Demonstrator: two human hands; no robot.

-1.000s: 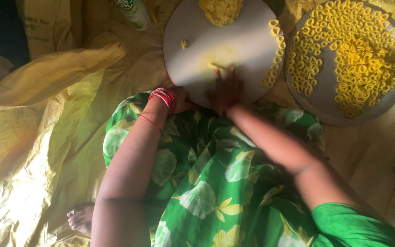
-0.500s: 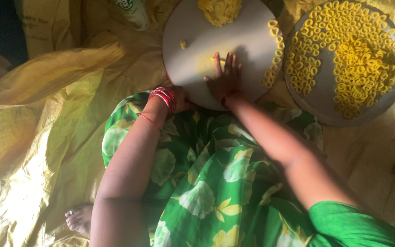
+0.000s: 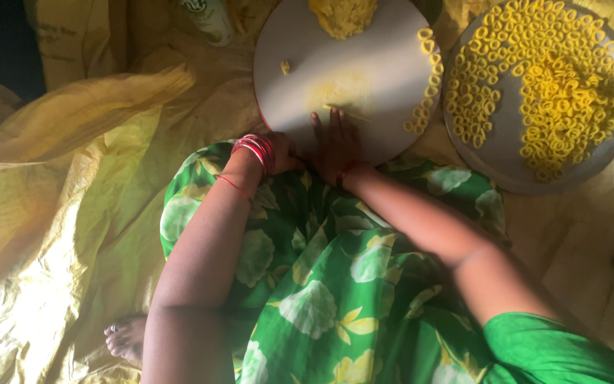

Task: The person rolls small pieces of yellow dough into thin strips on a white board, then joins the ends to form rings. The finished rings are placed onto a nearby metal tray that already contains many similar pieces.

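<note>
Two round grey trays sit on the yellow sheet [image 3: 72,213]. The near board [image 3: 364,78] carries one heap of yellow dough [image 3: 342,16] at its far edge, a curved row of dough rings [image 3: 428,78] along its right rim and one stray bit. The right tray [image 3: 506,153] is crowded with rings. The right hand [image 3: 335,139] lies flat, fingers spread, on a thin dough strand [image 3: 346,112]. The left hand [image 3: 286,153], bangles [image 3: 256,149] at the wrist, grips the board's near rim; how far it closes I cannot tell.
</note>
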